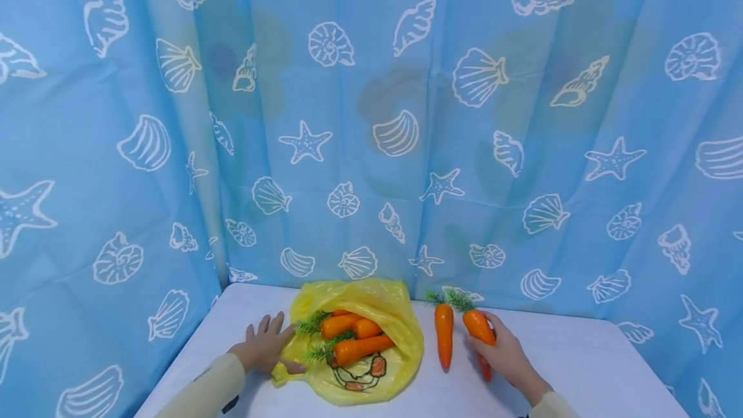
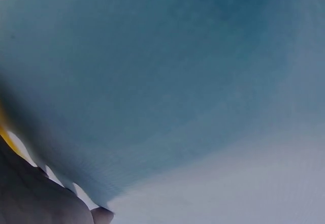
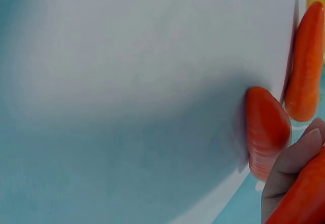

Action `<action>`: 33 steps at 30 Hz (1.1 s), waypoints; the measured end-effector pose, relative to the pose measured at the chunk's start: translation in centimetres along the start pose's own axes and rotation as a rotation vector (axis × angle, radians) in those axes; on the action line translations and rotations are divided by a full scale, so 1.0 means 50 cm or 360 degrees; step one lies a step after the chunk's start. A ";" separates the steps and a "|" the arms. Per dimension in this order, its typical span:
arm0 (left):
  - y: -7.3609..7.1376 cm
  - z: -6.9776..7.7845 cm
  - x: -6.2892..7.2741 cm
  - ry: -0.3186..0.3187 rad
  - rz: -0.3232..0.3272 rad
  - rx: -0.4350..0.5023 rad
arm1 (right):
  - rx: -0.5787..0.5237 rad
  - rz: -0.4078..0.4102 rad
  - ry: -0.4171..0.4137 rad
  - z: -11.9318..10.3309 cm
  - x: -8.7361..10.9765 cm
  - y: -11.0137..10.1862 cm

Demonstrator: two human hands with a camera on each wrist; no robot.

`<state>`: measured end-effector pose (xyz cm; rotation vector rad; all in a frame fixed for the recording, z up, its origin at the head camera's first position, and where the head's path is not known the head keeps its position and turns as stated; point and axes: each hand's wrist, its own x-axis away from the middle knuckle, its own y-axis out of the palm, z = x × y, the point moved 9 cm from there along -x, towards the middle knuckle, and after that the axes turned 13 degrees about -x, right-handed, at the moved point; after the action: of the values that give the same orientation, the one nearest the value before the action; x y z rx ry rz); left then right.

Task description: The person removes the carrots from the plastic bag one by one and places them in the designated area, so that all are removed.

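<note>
My right hand (image 1: 504,348) grips an orange toy carrot (image 1: 478,326) with a green leafy top. Below it a second carrot (image 1: 485,369) lies on the table, mostly covered by hand and carrot in the head view. Just left of these lies another carrot (image 1: 444,335), tip toward me. The right wrist view shows the held carrot (image 3: 307,196) close up, with fingers (image 3: 289,168) curled round it. At the left edge of a yellow plastic bag (image 1: 406,366), my left hand (image 1: 267,345) has its fingers spread, thumb over the edge. Several carrots (image 1: 362,349) lie in the bag's mouth.
A white table (image 1: 580,366) carries everything. Behind it and along the left hangs a blue curtain (image 1: 371,102) with white shell and starfish prints. The bag bears a printed carrot drawing (image 1: 355,387) on its near side.
</note>
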<state>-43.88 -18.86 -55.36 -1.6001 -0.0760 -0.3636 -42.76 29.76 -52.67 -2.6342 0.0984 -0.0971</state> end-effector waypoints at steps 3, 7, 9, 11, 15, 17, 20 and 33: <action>0.001 0.001 -0.001 0.0010 0.0001 0.0012 | -0.0034 0.0016 0.0020 0.001 0.002 -0.007; 0.000 0.003 0.000 0.0017 0.0010 0.0018 | -0.0089 0.0018 0.0075 0.011 0.002 -0.014; 0.001 0.002 0.001 0.0007 0.0006 0.0008 | -0.0099 0.0017 0.0094 0.017 0.001 -0.017; 0.003 0.000 0.002 -0.0012 -0.0004 0.0001 | -0.0105 0.0012 0.0101 0.020 -0.001 -0.021; 0.001 0.000 0.005 -0.0018 -0.0009 0.0002 | -0.0097 0.0033 0.0113 0.023 -0.003 -0.035; -0.002 0.002 0.007 -0.0008 -0.0005 0.0006 | -0.0096 0.0044 0.0111 0.024 -0.003 -0.041; -0.005 0.004 0.009 0.0012 -0.0004 0.0013 | -0.0107 0.0064 0.0119 0.028 -0.003 -0.051; 0.003 0.000 0.002 0.0013 0.0002 0.0017 | -0.0117 0.0105 0.0210 0.062 -0.010 -0.087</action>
<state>-43.75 -18.90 -55.46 -1.5879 -0.0709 -0.3683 -42.74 35.06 -53.29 -2.6928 0.2381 -0.2493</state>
